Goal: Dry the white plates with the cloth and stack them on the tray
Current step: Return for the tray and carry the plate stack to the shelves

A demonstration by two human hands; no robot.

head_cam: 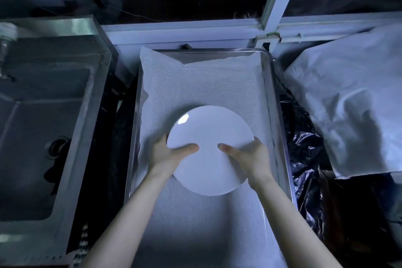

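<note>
White plate (210,150) lies over the middle of the tray (269,93), above its mesh (202,85); we grip its edges, left hand (169,154) and right hand (248,155), thumbs on top, fingers tucked under.

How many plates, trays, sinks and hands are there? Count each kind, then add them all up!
white plate: 1
metal tray: 1
steel sink: 1
hands: 2 (left hand, right hand)
Total: 5
</note>
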